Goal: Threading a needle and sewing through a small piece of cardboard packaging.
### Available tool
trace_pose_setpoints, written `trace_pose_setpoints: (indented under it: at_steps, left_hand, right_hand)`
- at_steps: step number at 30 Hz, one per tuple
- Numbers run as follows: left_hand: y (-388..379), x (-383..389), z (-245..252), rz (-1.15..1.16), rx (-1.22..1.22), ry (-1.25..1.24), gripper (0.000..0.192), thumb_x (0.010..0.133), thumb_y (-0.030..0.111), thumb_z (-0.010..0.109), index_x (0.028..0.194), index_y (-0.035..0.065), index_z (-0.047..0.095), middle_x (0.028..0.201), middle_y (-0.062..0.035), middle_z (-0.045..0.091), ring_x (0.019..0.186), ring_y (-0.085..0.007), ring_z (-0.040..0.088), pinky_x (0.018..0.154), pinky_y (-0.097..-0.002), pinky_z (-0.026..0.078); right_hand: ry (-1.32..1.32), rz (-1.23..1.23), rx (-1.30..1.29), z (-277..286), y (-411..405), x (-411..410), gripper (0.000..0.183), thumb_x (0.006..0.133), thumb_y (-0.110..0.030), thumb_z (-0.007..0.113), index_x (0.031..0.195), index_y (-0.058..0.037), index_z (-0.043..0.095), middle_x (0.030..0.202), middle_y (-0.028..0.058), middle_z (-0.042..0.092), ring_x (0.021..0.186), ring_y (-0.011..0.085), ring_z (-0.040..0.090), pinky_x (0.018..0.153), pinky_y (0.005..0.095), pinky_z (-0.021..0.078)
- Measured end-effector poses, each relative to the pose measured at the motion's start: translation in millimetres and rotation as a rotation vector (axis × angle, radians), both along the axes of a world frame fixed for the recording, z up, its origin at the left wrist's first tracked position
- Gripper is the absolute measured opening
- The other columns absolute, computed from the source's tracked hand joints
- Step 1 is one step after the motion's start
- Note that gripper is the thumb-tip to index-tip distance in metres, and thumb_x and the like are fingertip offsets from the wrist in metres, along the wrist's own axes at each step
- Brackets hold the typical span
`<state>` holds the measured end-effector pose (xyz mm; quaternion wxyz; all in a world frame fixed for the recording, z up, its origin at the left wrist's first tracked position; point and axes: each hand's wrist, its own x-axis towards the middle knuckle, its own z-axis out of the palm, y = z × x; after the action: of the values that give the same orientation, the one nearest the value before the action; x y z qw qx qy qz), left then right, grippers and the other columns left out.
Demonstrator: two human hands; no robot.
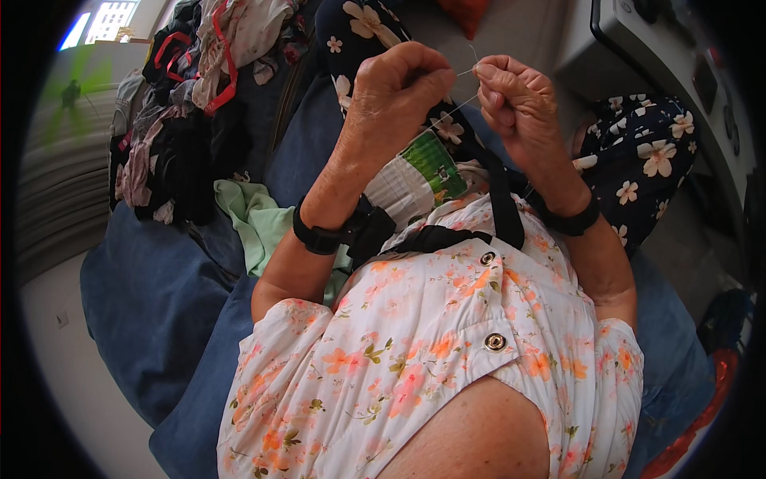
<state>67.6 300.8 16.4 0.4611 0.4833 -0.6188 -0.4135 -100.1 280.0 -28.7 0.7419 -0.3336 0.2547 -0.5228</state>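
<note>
A thin white thread (452, 111) runs between my two hands above my lap. My right hand (517, 96) pinches it between thumb and forefinger, and a short loose end sticks up past the fingertips. The thumb and curled forefinger of my left hand (398, 99) are closed on the thread; whether a needle is in them is hidden. Below the hands, a creased green and white printed sheet or packet (431, 167) lies on my lap, partly covered by my left forearm. A black strap (505, 209) crosses near it.
Heaped clothes (185, 149) with a red ribbon (224, 96) lie at the left on a blue-covered seat (161, 299). A light green cloth (254, 215) rests beside my left arm. A grey-white cabinet or desk (646, 60) stands at the right, near my knee.
</note>
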Motion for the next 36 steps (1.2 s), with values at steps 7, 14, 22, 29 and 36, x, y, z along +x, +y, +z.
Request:
trace_pose_setpoints:
  at_steps: [7,14,22,29,36]
  left_hand:
    - [-0.7,1.8,2.5,-0.058,0.059,0.030,0.011,0.078,0.006,0.062,0.082,-0.0040,0.065,0.066,-0.0036,0.062,0.054,-0.0042,0.053,0.048,-0.0186,0.043]
    - [-3.7,3.3,1.6,0.052,0.103,0.313,0.012,0.078,0.007,0.064,0.083,-0.0038,0.066,0.066,-0.0039,0.061,0.048,-0.0068,0.054,0.042,-0.0177,0.043]
    - [-6.2,-1.3,-0.9,0.048,0.084,0.363,0.012,0.078,0.007,0.065,0.082,-0.0043,0.066,0.064,-0.0033,0.060,0.046,-0.0059,0.053,0.040,-0.0170,0.041]
    - [-4.4,-7.2,0.8,0.044,0.042,0.239,0.012,0.079,0.007,0.065,0.083,-0.0047,0.066,0.062,-0.0030,0.060,0.046,-0.0043,0.052,0.041,-0.0165,0.040]
    - [-3.4,-10.5,1.7,0.041,0.010,0.205,0.011,0.079,0.005,0.063,0.082,-0.0055,0.065,0.060,-0.0019,0.059,0.047,-0.0029,0.050,0.041,-0.0165,0.040]
  right_hand:
    - [0.051,-0.002,-0.058,3.1,1.0,-1.5,0.014,0.083,-0.010,0.063,0.089,0.0011,0.058,0.058,-0.0031,0.051,0.041,-0.0002,0.036,0.037,0.0140,0.0285]
    - [0.023,-0.023,-0.045,3.0,1.9,-2.3,0.011,0.082,-0.010,0.064,0.087,-0.0006,0.060,0.058,-0.0042,0.050,0.041,-0.0010,0.035,0.037,0.0137,0.0269]
    - [0.024,-0.012,-0.099,3.5,2.6,-2.6,0.017,0.082,-0.011,0.064,0.092,0.0016,0.062,0.057,-0.0061,0.049,0.041,-0.0020,0.032,0.037,0.0149,0.0228]
    - [0.091,-0.060,-0.106,4.9,4.2,-0.8,0.018,0.083,-0.014,0.065,0.091,0.0015,0.063,0.055,-0.0073,0.048,0.041,-0.0023,0.030,0.037,0.0152,0.0220]
    - [0.084,-0.057,-0.101,4.2,5.7,-0.5,0.015,0.083,-0.015,0.065,0.089,-0.0004,0.064,0.054,-0.0088,0.047,0.042,-0.0026,0.030,0.037,0.0152,0.0206]
